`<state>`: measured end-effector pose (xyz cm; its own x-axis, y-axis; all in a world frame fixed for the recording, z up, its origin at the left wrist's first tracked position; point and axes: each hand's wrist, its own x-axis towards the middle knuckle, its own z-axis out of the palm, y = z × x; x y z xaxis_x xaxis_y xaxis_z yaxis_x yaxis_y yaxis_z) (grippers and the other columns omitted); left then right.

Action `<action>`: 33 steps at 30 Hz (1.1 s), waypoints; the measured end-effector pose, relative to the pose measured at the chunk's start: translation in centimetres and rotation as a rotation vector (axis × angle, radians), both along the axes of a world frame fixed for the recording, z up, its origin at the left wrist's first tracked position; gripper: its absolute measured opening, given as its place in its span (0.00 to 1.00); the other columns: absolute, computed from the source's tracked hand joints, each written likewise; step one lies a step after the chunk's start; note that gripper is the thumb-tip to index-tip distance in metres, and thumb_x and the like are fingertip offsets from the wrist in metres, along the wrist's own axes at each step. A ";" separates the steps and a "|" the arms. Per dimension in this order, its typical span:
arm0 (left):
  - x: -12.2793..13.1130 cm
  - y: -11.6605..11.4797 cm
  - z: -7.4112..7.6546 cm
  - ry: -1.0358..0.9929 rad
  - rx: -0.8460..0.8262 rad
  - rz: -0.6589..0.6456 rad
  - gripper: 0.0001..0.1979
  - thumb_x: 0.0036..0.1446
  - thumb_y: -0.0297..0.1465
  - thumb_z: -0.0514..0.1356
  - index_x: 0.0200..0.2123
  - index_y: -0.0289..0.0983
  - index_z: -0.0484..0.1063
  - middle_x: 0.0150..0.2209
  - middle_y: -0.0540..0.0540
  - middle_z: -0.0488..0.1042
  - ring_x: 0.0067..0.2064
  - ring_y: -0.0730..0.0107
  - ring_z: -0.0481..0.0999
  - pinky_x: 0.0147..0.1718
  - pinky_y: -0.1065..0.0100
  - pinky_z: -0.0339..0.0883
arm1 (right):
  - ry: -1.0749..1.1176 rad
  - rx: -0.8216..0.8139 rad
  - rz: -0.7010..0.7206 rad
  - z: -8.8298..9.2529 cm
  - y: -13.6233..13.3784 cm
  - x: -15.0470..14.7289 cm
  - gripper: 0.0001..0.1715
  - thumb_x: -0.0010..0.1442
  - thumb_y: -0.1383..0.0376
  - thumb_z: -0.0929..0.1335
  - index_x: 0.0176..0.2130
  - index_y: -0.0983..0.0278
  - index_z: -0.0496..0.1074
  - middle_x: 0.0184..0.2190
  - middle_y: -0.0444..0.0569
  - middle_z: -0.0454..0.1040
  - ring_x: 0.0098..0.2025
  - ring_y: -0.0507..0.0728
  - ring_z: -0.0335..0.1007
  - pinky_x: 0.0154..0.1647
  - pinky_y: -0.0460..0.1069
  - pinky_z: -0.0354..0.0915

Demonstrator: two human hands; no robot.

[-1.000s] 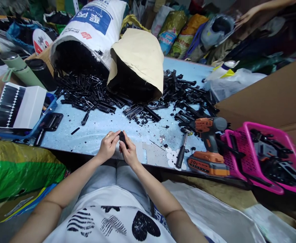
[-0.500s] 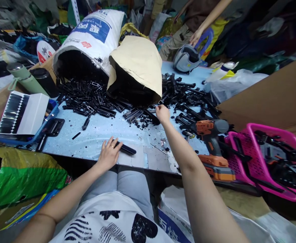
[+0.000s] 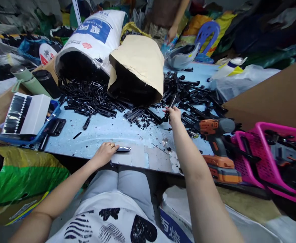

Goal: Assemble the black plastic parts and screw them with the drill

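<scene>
My left hand [image 3: 105,153] rests at the table's front edge, its fingers closed around a long black plastic part [image 3: 123,149] that sticks out to the right with a shiny edge. Further off, my right hand [image 3: 173,114] pinches a slim black part [image 3: 172,101] that stands up at a slant above the pile. Right beside it lies a heap of long black parts [image 3: 185,89]. Small screws and black bits [image 3: 144,121] are scattered to its left, below the mouth of a beige sack [image 3: 140,55].
An orange cordless drill [image 3: 215,145] stands at the right, by a pink basket [image 3: 260,148] of parts. At the left are a blue tray [image 3: 36,135], a green bottle [image 3: 28,79] and a white sack [image 3: 94,30]. A co-worker's hand [image 3: 172,33] is near a grey helmet-like object [image 3: 182,56].
My right hand has moved right and now has a slim black part in it. My left hand has closed on its part and turned it. The co-worker's hand has shifted left; the helmet-like object has tipped.
</scene>
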<state>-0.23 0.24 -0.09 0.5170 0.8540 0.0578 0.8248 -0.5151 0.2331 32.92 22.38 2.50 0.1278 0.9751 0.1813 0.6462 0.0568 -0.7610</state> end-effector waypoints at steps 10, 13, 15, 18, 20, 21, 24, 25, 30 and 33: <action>3.6 1.5 0.1 -0.079 -0.144 -0.070 0.18 0.63 0.35 0.49 0.54 0.37 0.63 0.47 0.40 0.70 0.50 0.59 0.68 0.47 0.60 0.61 | -0.641 -0.152 0.983 -1.0 -19.7 -4.7 0.17 0.63 0.52 0.63 0.39 0.61 0.71 0.33 0.50 0.74 0.34 0.56 0.71 0.31 0.47 0.58; 3.9 1.4 0.8 -0.067 -0.146 -0.076 0.26 0.57 0.49 0.54 0.51 0.36 0.64 0.46 0.39 0.70 0.48 0.54 0.69 0.45 0.58 0.62 | -0.811 -0.143 0.893 -1.1 -20.8 -6.0 0.21 0.65 0.51 0.59 0.39 0.62 0.70 0.33 0.51 0.74 0.32 0.55 0.70 0.29 0.47 0.53; 3.9 1.2 1.0 -0.065 -0.140 -0.087 0.33 0.49 0.55 0.57 0.48 0.36 0.64 0.44 0.39 0.70 0.46 0.53 0.70 0.43 0.58 0.63 | -0.863 -0.135 0.858 -0.5 -21.0 -6.5 0.22 0.65 0.49 0.58 0.40 0.62 0.69 0.34 0.51 0.73 0.33 0.55 0.70 0.28 0.47 0.51; 3.6 1.0 0.8 -0.086 -0.104 -0.086 0.33 0.46 0.56 0.59 0.47 0.37 0.62 0.42 0.41 0.71 0.44 0.54 0.72 0.42 0.59 0.64 | -0.924 -0.091 0.818 0.9 -21.5 -7.1 0.23 0.67 0.50 0.55 0.41 0.62 0.68 0.36 0.50 0.73 0.35 0.56 0.69 0.30 0.48 0.50; 3.3 1.0 0.3 -0.114 -0.059 -0.081 0.29 0.50 0.53 0.58 0.46 0.37 0.62 0.42 0.41 0.71 0.44 0.56 0.73 0.40 0.61 0.65 | -0.966 -0.064 0.788 1.8 -22.0 -7.4 0.23 0.68 0.52 0.53 0.42 0.63 0.67 0.37 0.51 0.72 0.36 0.56 0.69 0.31 0.49 0.49; 3.2 1.0 0.1 -0.131 -0.033 -0.081 0.27 0.51 0.52 0.57 0.46 0.38 0.62 0.42 0.41 0.71 0.43 0.56 0.73 0.40 0.61 0.65 | -0.984 -0.054 0.775 2.2 -22.1 -7.6 0.23 0.68 0.53 0.53 0.43 0.63 0.67 0.37 0.52 0.72 0.36 0.57 0.68 0.32 0.49 0.49; 2.8 1.0 -0.5 -0.177 0.030 -0.118 0.23 0.54 0.49 0.56 0.44 0.37 0.63 0.41 0.42 0.72 0.42 0.59 0.74 0.39 0.63 0.66 | -1.018 -0.037 0.787 3.2 -22.2 -8.0 0.23 0.68 0.54 0.53 0.43 0.64 0.67 0.37 0.53 0.72 0.37 0.57 0.68 0.32 0.49 0.49; 2.8 1.0 -0.6 -0.187 0.042 -0.132 0.22 0.55 0.49 0.56 0.43 0.37 0.63 0.39 0.43 0.72 0.41 0.60 0.74 0.38 0.64 0.66 | -1.025 -0.030 0.802 3.4 -22.0 -8.0 0.23 0.68 0.53 0.53 0.43 0.63 0.67 0.37 0.52 0.72 0.37 0.57 0.67 0.33 0.49 0.49; 3.1 0.5 -0.4 -0.201 0.033 -0.110 0.22 0.54 0.49 0.56 0.40 0.37 0.65 0.35 0.44 0.73 0.38 0.62 0.75 0.34 0.66 0.65 | -1.029 0.047 0.850 3.0 -21.0 -7.1 0.23 0.68 0.52 0.53 0.42 0.63 0.67 0.34 0.51 0.71 0.34 0.55 0.66 0.33 0.49 0.49; 3.9 0.5 0.1 -0.142 -0.059 -0.152 0.24 0.52 0.52 0.57 0.39 0.36 0.66 0.32 0.45 0.73 0.35 0.62 0.74 0.33 0.66 0.64 | -0.960 0.128 0.925 1.4 -20.7 -5.6 0.24 0.67 0.52 0.54 0.40 0.64 0.69 0.34 0.51 0.71 0.34 0.55 0.66 0.33 0.48 0.51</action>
<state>3.66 0.69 0.02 0.6303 0.7709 0.0916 0.6955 -0.6132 0.3745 27.35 1.66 3.87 -0.7938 0.6033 -0.0775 0.6042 0.7967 0.0131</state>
